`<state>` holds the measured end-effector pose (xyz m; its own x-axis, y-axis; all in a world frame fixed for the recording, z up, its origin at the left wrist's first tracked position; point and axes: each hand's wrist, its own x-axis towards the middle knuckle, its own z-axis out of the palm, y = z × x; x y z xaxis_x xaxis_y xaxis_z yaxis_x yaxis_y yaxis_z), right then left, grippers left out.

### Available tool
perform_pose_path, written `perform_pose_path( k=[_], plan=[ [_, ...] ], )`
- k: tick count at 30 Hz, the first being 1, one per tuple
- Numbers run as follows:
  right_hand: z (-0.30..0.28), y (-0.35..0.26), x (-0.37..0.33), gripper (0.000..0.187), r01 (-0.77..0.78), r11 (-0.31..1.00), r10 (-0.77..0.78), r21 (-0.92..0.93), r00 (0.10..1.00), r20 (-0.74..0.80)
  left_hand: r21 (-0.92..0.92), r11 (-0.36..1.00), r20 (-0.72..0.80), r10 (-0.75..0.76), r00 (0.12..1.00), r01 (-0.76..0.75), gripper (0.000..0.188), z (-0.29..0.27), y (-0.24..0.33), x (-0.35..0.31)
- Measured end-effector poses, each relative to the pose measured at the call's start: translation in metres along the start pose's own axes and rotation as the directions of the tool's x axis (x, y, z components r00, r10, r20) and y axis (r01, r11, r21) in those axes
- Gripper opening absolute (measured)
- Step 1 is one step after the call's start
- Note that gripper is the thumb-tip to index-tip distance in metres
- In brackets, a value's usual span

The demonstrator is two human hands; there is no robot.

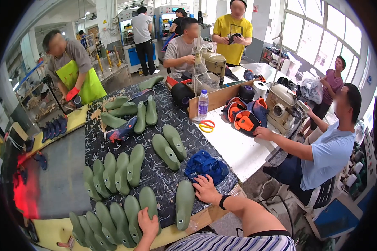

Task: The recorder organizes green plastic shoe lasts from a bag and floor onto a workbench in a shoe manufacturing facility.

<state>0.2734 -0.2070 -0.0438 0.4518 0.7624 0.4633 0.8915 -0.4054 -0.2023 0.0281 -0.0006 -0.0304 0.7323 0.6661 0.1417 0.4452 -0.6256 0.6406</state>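
Green shoe lasts stand in rows on a black patterned cloth [148, 98] over the table. At the right end of the nearest row, my left hand [148, 222] is closed around the near end of one green shoe last [148, 197]. My right hand [207, 189] rests with its fingers spread at the near edge of a crumpled blue cloth [205, 166]. Just left of that hand lies a single green shoe last [184, 205], apart from the rows. A pair of green lasts [166, 152] lies beyond it.
Farther back are more green lasts and a dark blue shoe upper [121, 129]. On the white table [234, 157] are scissors [206, 126], a bottle [203, 104], orange-and-navy uppers [245, 117] and a sewing machine [280, 108]. A co-worker [329, 146] sits close on the right. A conveyor belt [65, 180] runs along the left.
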Motion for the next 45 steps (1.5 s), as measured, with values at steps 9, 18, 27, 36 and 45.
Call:
perform_pose_path(
  k=[9, 18, 27, 36, 45],
  plan=[
    [0.000, 0.000, -0.001, 0.031, -0.002, 1.000, 0.002, 0.023, 1.000, 0.025, -0.025, 1.000, -0.024, -0.017, 1.000, 0.016, 0.047, 0.002, -0.003, -0.001],
    [-0.001, 0.007, 0.002, 0.034, 0.007, 0.999, -0.010, 0.038, 0.997, 0.077, -0.033, 0.999, -0.022, -0.042, 0.999, 0.041, 0.047, -0.003, 0.005, 0.002],
    [-0.004, 0.014, -0.004, 0.034, 0.029, 0.994, -0.038, 0.102, 0.995, 0.090, -0.001, 0.991, -0.068, -0.132, 0.989, 0.132, 0.046, 0.001, 0.006, -0.004],
    [0.006, 0.015, -0.003, 0.033, 0.027, 0.993, -0.036, 0.112, 0.996, 0.085, 0.051, 0.998, -0.143, -0.038, 0.989, 0.046, 0.043, 0.003, 0.010, 0.001],
    [0.011, 0.005, 0.001, 0.032, 0.050, 0.998, -0.053, 0.043, 0.997, 0.059, -0.010, 0.991, -0.116, -0.130, 0.985, 0.130, 0.048, 0.002, 0.003, -0.001]
  ],
)
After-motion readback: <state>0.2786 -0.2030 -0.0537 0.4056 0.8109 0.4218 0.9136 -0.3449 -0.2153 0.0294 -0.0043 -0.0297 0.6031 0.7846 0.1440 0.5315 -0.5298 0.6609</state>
